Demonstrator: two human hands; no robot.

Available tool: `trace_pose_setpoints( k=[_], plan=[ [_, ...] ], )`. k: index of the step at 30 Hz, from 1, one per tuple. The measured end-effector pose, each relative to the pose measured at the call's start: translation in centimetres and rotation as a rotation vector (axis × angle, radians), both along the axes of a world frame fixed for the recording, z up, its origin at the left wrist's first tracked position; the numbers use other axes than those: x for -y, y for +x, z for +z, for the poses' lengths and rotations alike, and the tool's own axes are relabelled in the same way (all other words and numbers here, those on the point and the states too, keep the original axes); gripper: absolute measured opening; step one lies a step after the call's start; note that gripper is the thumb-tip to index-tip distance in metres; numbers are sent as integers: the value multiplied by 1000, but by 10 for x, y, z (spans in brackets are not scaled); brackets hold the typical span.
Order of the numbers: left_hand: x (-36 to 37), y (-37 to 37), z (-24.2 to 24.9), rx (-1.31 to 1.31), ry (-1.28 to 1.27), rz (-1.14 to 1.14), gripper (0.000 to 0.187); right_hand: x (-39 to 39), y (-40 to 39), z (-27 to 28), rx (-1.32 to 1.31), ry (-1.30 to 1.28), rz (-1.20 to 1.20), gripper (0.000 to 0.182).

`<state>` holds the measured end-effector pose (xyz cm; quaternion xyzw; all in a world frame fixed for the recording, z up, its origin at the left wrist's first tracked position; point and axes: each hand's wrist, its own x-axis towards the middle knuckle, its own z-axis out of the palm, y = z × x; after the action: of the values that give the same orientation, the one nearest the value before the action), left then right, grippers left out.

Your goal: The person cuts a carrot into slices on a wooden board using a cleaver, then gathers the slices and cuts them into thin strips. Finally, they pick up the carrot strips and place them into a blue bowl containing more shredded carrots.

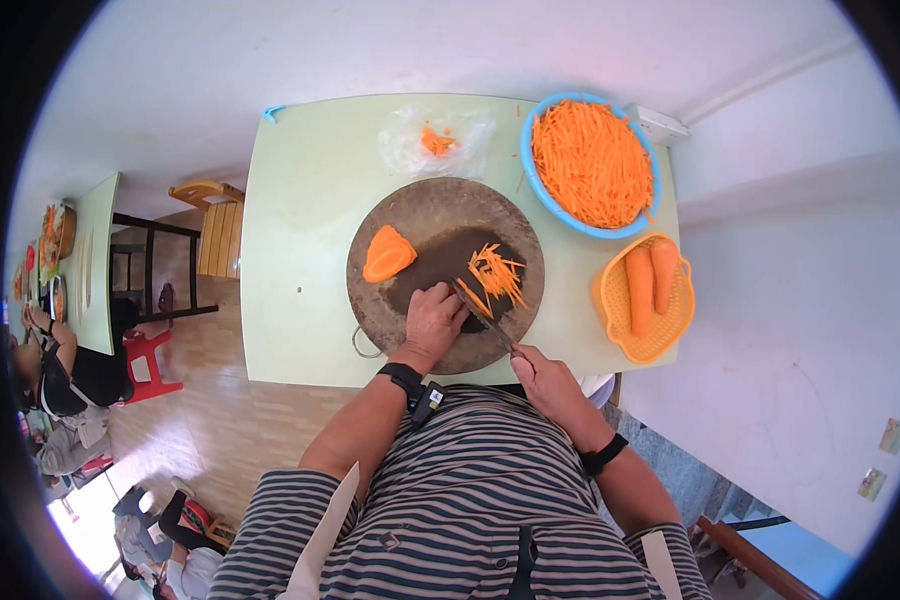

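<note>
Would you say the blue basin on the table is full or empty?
Full: shredded carrot is heaped across the blue basin, leaving little more than its rim visible.

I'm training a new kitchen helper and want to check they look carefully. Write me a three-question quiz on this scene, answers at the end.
1. Multiple choice. What grips the knife?
A) the left hand
B) the right hand
C) neither hand

2. True or false. The yellow basket holds only cut shreds.

3. Fill in the blank. On the round board, the pile of carrot slices lies to the ____ of the pile of carrot strips, as the worker sees it.

Key: 1. B. 2. False; it holds whole carrots. 3. left.
</note>
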<state>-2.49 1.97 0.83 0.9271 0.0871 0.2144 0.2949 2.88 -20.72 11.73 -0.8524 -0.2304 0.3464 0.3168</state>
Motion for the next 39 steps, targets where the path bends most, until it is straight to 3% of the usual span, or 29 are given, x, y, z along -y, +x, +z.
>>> trace_pose_setpoints(
  k=[10,12,15,30,35,39],
  plan=[
    [0,1,2,16,-17,-16,13,-20,9,-4,32,-124,50,41],
    [1,1,-1,-22,14,8,16,-17,12,-13,-35,50,-85,40],
    [1,1,-2,16,-7,8,15,-10,10,-8,-63,44,-134,41],
    [-2,-1,-2,-17,10,-23,16,-13,9,9,-46,-168,36,44],
    [0,0,-2,-19,2,-4,12,-17,14,-14,-40,4,-71,43],
    [1,-1,-2,-3,-35,11,13,-11,15,3,-97,27,-126,42]
  ],
)
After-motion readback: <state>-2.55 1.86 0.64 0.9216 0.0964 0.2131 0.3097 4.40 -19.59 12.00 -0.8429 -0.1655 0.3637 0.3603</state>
